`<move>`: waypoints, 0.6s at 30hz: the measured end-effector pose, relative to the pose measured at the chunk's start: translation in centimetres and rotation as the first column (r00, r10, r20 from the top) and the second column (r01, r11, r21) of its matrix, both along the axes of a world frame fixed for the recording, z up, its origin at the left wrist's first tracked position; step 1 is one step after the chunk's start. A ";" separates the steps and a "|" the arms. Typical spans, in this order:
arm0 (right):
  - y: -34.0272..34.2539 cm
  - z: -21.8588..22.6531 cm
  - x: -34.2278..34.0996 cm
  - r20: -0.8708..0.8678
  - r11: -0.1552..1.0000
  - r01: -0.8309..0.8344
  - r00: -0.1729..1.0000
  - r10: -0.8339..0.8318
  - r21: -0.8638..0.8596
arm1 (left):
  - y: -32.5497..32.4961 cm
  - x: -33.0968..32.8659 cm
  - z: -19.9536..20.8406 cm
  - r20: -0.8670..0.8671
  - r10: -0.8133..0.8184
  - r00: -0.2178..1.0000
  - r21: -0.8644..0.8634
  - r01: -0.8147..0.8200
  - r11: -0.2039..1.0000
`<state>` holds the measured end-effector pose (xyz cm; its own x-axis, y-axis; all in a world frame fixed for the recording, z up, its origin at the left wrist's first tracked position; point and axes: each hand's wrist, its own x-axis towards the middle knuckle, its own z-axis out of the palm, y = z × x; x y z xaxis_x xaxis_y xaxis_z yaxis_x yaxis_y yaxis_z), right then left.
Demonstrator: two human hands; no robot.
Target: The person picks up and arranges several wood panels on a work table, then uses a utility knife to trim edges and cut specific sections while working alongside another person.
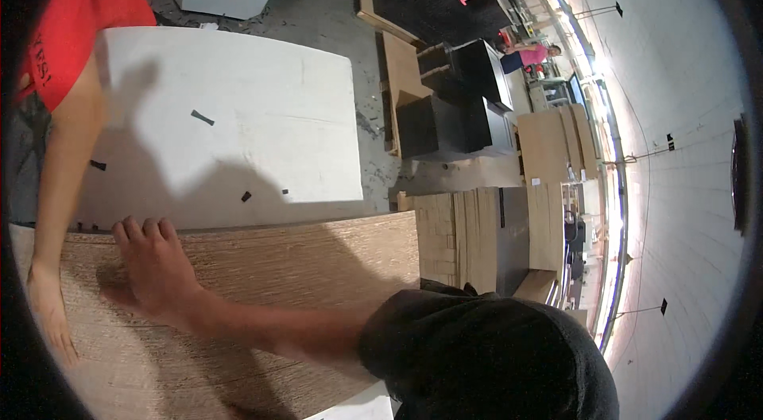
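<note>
- Brown ribbed panel (310, 265): lower left of the frame, below the white surface (278, 114); likely stiff, heavy, best gripped by opposite edges.
- Right hand (156, 270): fingers loosely spread near its upper edge.
- Left hand: out of view.

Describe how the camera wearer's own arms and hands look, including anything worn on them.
Only the right arm shows: a plain black sleeve, short and loose, covers its upper part and leaves it bare below. The right hand wears no glove, and no watch or band shows. The left arm and hand are out of view. The red sleeve is someone else's.
</note>
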<state>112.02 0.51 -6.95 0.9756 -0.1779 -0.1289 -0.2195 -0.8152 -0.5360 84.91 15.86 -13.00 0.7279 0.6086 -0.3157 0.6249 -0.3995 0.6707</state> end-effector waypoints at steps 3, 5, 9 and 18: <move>0.6 -0.4 -0.1 0.040 0.997 0.004 0.999 -0.007 0.078 | 0.5 0.1 0.0 -0.003 -0.005 1.000 0.005 0.005 1.000; 0.6 -0.1 0.1 -0.003 0.997 -0.015 1.000 0.016 0.076 | 0.6 0.0 0.1 -0.008 -0.010 1.000 -0.001 0.010 1.000; 0.6 -0.5 -0.1 0.023 0.998 -0.002 1.000 0.000 0.064 | 0.4 0.2 0.2 -0.012 -0.017 1.000 -0.018 0.017 1.000; 0.8 -1.2 -0.1 0.061 1.000 -0.001 0.998 0.000 0.026 | 0.6 0.0 0.4 -0.006 -0.032 0.999 -0.048 0.032 0.998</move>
